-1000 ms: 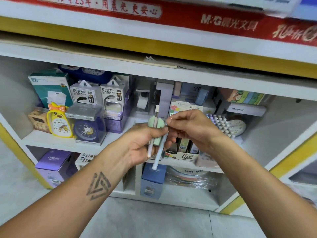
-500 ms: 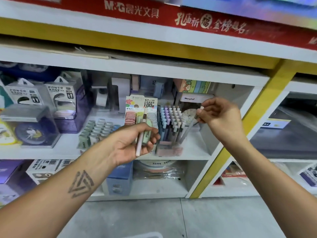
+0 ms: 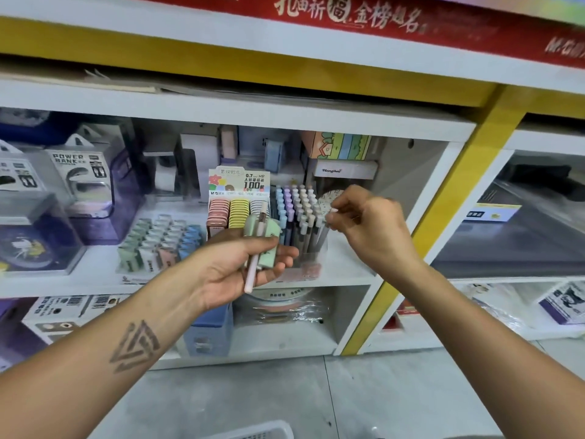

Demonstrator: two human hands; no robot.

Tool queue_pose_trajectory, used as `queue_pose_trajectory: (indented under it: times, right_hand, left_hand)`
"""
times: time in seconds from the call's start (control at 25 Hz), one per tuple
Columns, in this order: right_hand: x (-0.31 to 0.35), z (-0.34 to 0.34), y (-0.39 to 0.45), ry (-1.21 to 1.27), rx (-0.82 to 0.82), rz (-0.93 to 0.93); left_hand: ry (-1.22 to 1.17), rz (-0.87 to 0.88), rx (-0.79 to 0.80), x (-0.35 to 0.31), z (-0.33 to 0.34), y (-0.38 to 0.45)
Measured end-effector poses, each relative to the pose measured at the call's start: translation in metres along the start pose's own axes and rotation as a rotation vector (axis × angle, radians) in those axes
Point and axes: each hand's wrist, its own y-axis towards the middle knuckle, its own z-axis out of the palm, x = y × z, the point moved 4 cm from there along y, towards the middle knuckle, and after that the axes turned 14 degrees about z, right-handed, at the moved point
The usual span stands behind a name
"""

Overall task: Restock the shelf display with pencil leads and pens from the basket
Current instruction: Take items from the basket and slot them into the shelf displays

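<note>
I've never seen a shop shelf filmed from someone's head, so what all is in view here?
pen display: one, pastel caps, middle shelf
pencil lead display: one, pink, yellow, white rows, left of pens
eraser tray: one, green, blue, pink, further left
power bank boxes: at least two, white, far left
basket: one, white, floor edge
left hand: holds green case and white pen
right hand: pinches grey pen at display

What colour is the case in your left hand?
Pale mint green case, held with a white pen in the left hand; head view.
</note>
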Motion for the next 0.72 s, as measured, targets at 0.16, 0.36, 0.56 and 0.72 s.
queue_pose_trajectory:
  times: [0.16,0.36,0.56,0.72]
  right_hand:
    - [-0.001,0.003,-0.002,-0.036,0.028,-0.035]
    - [0.006,0.004,-0.007,-0.040,0.088,-0.114]
    - [0.006,0.004,-0.006,0.016,0.122,-0.080]
    - [0.008,0.008,-0.006,-0.032,0.134,-0.135]
  left_hand:
    - [0.026,0.007,-0.008,0.003,0.003,0.002]
    - [0.015,0.024,-0.023,0.005,0.007,0.004]
    - [0.026,0.002,-0.006,0.008,0.006,0.005]
    - [0.034,0.014,-0.001,0.006,0.005,0.005]
